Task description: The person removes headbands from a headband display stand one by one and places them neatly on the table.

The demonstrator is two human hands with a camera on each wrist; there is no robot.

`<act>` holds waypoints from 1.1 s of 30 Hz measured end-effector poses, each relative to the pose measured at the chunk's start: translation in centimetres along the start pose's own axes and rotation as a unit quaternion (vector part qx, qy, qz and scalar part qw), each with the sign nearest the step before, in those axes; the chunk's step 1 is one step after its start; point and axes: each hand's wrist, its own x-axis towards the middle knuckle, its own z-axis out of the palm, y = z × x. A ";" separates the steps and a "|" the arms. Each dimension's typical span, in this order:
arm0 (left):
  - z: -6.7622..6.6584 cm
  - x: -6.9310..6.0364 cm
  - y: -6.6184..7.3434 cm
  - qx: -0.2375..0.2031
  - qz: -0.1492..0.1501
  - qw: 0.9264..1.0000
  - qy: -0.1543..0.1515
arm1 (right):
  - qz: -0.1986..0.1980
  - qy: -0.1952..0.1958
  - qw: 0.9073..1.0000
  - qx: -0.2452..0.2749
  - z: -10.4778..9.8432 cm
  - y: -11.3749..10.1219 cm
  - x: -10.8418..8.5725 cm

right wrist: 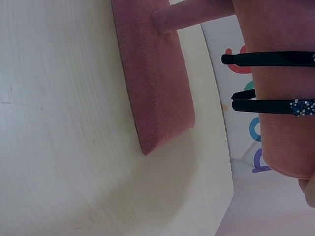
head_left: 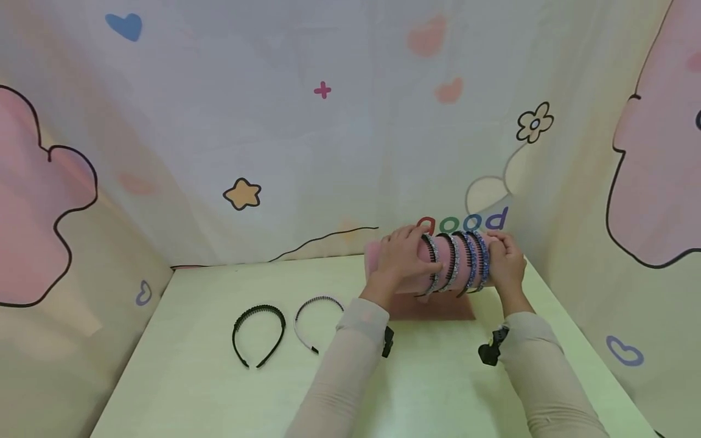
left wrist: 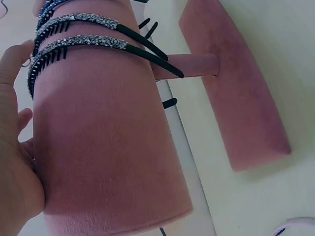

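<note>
pale tabletop, printed backdrop, yellow star

Left sleeve: long, pale beige fabric, lightly creased along the forearm, ending at the wrist.
Right sleeve: matching beige fabric, creased.
Left wrist unit: compact, black, partly hidden by the sleeve.
Right wrist unit: black, irregular outline, blocky lower end.
Left hand: bare.
Right hand: bare.

The plush pink roll is held along one side by the left hand; it is ringed by silver-glittered headbands; by a short post it is joined to a pink base.
</note>
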 end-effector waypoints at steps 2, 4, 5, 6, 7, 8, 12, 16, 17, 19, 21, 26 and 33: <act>0.1 0.0 0.1 0.015 -0.010 1.000 -0.012 | -0.003 -0.001 1.000 0.001 0.0 -0.1 -0.1; 0.0 0.1 0.2 0.020 -0.021 0.999 -0.026 | -0.002 -0.002 1.000 0.000 0.0 -0.2 -0.1; 0.0 0.1 0.3 0.018 -0.027 0.999 -0.034 | -0.001 -0.003 1.000 -0.001 -0.1 -0.2 -0.1; -0.1 0.2 0.4 0.013 -0.033 0.998 -0.043 | 0.000 -0.003 1.000 -0.003 -0.1 -0.2 -0.1; -0.2 0.2 0.5 0.013 -0.039 0.998 -0.052 | 0.000 -0.002 1.000 -0.004 -0.2 -0.2 -0.1; -0.3 0.3 0.6 0.012 -0.045 0.997 -0.062 | 0.002 -0.002 1.000 -0.005 -0.2 -0.2 -0.1; -0.7 0.6 1.0 0.020 -0.057 0.993 -0.099 | 0.007 -0.001 1.000 -0.005 -0.4 -0.4 -0.1; -1.0 0.6 1.3 0.035 -0.056 0.990 -0.121 | 0.006 -0.001 1.000 -0.002 -0.5 -0.3 0.1; -1.0 0.5 1.4 0.038 -0.057 0.990 -0.123 | 0.004 -0.002 1.000 -0.003 -0.6 -0.2 0.1; -1.0 0.4 1.5 0.042 -0.061 0.989 -0.124 | 0.003 -0.005 1.000 -0.001 -0.6 -0.1 0.1; -0.9 0.2 1.6 0.048 -0.061 0.989 -0.122 | 0.003 -0.005 1.000 -0.003 -0.6 0.0 0.1; -0.8 0.1 1.3 0.057 -0.054 0.991 -0.107 | 0.004 -0.002 1.000 0.001 -0.3 0.0 0.1; -0.7 -0.6 0.3 0.023 -0.049 0.993 -0.102 | -0.014 -0.002 1.000 0.003 0.1 -0.1 -0.2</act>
